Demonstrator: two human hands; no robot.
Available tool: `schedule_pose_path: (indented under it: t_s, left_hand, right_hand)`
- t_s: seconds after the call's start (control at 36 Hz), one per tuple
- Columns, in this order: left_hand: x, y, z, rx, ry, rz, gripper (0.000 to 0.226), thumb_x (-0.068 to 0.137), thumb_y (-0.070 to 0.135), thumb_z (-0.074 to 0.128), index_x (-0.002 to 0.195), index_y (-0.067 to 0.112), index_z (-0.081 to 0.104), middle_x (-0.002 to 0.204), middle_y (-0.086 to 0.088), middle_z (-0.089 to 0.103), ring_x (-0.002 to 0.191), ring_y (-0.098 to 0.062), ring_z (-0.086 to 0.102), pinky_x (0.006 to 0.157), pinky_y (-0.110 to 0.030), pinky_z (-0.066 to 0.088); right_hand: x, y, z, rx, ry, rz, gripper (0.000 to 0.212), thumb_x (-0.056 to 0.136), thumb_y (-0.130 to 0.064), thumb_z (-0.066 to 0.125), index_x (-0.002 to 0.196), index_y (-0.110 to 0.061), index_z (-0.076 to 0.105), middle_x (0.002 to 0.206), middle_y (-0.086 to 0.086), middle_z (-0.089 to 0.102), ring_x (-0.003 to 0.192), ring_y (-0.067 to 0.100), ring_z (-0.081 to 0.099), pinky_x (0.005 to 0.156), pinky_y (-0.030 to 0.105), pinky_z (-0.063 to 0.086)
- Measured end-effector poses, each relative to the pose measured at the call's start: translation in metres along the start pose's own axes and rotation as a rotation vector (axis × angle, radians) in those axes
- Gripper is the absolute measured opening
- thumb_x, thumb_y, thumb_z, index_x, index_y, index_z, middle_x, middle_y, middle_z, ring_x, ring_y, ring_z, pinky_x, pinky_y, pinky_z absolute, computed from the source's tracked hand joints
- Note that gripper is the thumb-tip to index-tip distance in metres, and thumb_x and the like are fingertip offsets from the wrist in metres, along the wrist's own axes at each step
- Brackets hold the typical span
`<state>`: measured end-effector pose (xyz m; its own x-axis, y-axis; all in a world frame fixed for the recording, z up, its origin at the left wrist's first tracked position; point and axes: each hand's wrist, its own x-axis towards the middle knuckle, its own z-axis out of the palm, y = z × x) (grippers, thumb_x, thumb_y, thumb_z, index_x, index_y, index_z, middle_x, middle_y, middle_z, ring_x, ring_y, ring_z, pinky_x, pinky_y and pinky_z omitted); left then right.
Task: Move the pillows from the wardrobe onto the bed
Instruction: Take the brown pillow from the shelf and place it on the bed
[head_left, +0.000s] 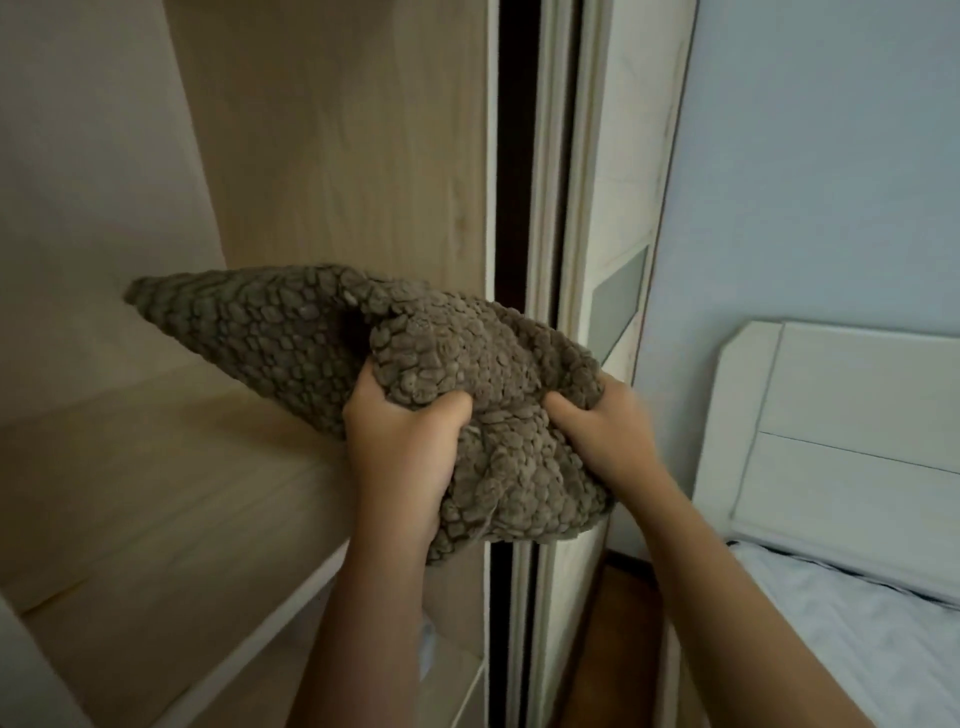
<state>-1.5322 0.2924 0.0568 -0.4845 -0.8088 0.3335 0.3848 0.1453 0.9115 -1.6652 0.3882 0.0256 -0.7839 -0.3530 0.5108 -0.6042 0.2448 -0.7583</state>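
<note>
A brown, bumpy-textured pillow is held in front of the open wardrobe, its far corner still over the light wooden shelf. My left hand grips the pillow's near edge from below. My right hand clutches the same edge a little to the right. The bed, with a pale sheet, lies at the lower right, apart from the pillow.
The wardrobe's sliding door stands just right of the pillow, with a dark gap beside it. A white headboard rises against the pale blue wall. A strip of wooden floor runs between wardrobe and bed.
</note>
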Motion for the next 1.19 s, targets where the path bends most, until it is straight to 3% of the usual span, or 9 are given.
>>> schedule_pose_path:
  t_s: [0.11, 0.22, 0.36, 0.64, 0.78, 0.83, 0.94, 1.03, 1.19]
  left_hand:
    - [-0.021, 0.006, 0.016, -0.032, -0.13, 0.014, 0.048, 0.053, 0.013, 0.059, 0.098, 0.026, 0.066, 0.088, 0.012, 0.068, 0.085, -0.009, 0.066, 0.075, -0.031, 0.054]
    - [-0.04, 0.006, 0.03, -0.049, -0.259, 0.042, 0.058, 0.054, 0.015, 0.059, 0.111, 0.018, 0.064, 0.093, 0.01, 0.068, 0.089, -0.01, 0.066, 0.077, -0.033, 0.055]
    - [-0.055, 0.002, 0.046, -0.076, -0.431, 0.003, 0.047, 0.054, 0.015, 0.06, 0.096, 0.036, 0.063, 0.087, 0.019, 0.068, 0.081, 0.004, 0.065, 0.066, -0.019, 0.051]
    - [-0.069, -0.012, 0.081, -0.066, -0.732, -0.12, 0.036, 0.075, -0.004, 0.062, 0.076, 0.032, 0.062, 0.078, 0.013, 0.067, 0.079, -0.009, 0.061, 0.061, -0.023, 0.044]
    - [-0.08, -0.009, 0.1, -0.103, -0.74, -0.109, 0.034, 0.079, -0.005, 0.056, 0.072, 0.027, 0.06, 0.072, 0.007, 0.064, 0.072, -0.011, 0.06, 0.062, -0.026, 0.046]
    - [-0.084, -0.006, 0.104, -0.15, -0.759, -0.098, 0.038, 0.08, -0.006, 0.055, 0.065, 0.028, 0.062, 0.07, 0.007, 0.064, 0.073, -0.015, 0.062, 0.068, -0.031, 0.051]
    - [-0.087, 0.002, 0.105, -0.302, -0.733, -0.161, 0.032, 0.063, 0.001, 0.053, 0.06, 0.029, 0.069, 0.061, 0.01, 0.068, 0.073, -0.018, 0.064, 0.064, -0.034, 0.054]
    - [-0.089, 0.009, 0.104, -0.438, -0.706, -0.212, 0.034, 0.051, 0.003, 0.048, 0.072, 0.02, 0.067, 0.065, 0.007, 0.069, 0.072, -0.017, 0.065, 0.056, -0.026, 0.051]
    - [-0.11, 0.016, 0.099, -0.561, -0.811, -0.162, 0.033, 0.055, 0.002, 0.052, 0.07, 0.022, 0.073, 0.08, 0.006, 0.073, 0.092, -0.023, 0.065, 0.082, -0.04, 0.052]
  right_hand:
    - [-0.021, 0.003, -0.034, -0.011, 0.148, -0.005, 0.014, 0.066, -0.038, 0.057, 0.058, -0.029, 0.049, 0.059, -0.015, 0.056, 0.057, -0.009, 0.054, 0.048, 0.007, 0.038]
    - [-0.044, 0.008, -0.064, -0.031, 0.252, 0.022, 0.008, 0.065, -0.037, 0.054, 0.062, -0.03, 0.053, 0.061, -0.015, 0.059, 0.06, -0.007, 0.055, 0.055, 0.015, 0.04]
    - [-0.07, 0.012, -0.1, -0.092, 0.415, 0.049, 0.008, 0.065, -0.037, 0.054, 0.064, -0.03, 0.052, 0.065, -0.009, 0.06, 0.063, 0.001, 0.055, 0.058, 0.023, 0.044]
    - [-0.128, -0.002, -0.159, -0.364, 0.684, 0.0, 0.014, 0.066, -0.045, 0.046, 0.069, -0.032, 0.042, 0.061, -0.016, 0.049, 0.059, 0.006, 0.048, 0.058, 0.028, 0.04]
    - [-0.145, -0.026, -0.182, -0.388, 0.665, -0.174, 0.023, 0.077, -0.041, 0.049, 0.094, -0.025, 0.053, 0.086, -0.008, 0.06, 0.08, 0.005, 0.054, 0.073, 0.009, 0.043]
    - [-0.151, -0.035, -0.19, -0.368, 0.629, -0.231, 0.021, 0.081, -0.039, 0.052, 0.1, -0.03, 0.053, 0.096, -0.005, 0.059, 0.092, 0.007, 0.054, 0.084, 0.012, 0.042]
    - [-0.164, -0.048, -0.203, -0.095, 0.586, -0.093, 0.018, 0.075, -0.055, 0.051, 0.092, -0.056, 0.057, 0.108, -0.009, 0.058, 0.105, 0.008, 0.056, 0.092, 0.03, 0.045]
    - [-0.17, -0.046, -0.217, 0.285, 0.485, 0.091, 0.036, 0.07, -0.066, 0.05, 0.095, -0.045, 0.067, 0.108, -0.014, 0.069, 0.105, 0.005, 0.062, 0.089, 0.031, 0.048]
    - [-0.182, -0.02, -0.223, 0.748, 0.294, 0.404, 0.056, 0.065, -0.071, 0.047, 0.097, -0.033, 0.074, 0.111, -0.001, 0.072, 0.103, 0.015, 0.067, 0.077, 0.029, 0.056]
